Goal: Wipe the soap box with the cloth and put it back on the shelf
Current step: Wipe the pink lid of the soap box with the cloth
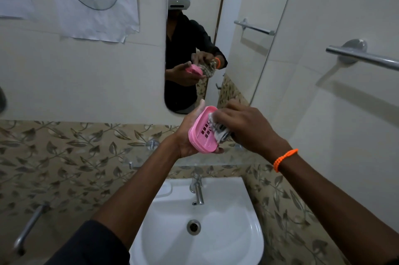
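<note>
Both hands meet: left hand (185,135) cradles the tilted soap box (201,133), its long axis running near-to-far, right hand (244,128) pressing the bunched cloth (220,133) inside.

The person's two forearms are bare from elbow to wrist. Nearest the camera, over the front edge of the sink (195,234), the left arm carries a dark sleeve (92,245) pushed up to about the elbow — its cloth looks black or charcoal. On the right wrist, above the sink and to its right, sits an orange beaded band (285,159), wound in a couple of thin strands. In the mirror (248,33) above the sink the same person shows in a dark long-sleeved shirt with an open collar — and a white headset with a white strap over the head.
</note>
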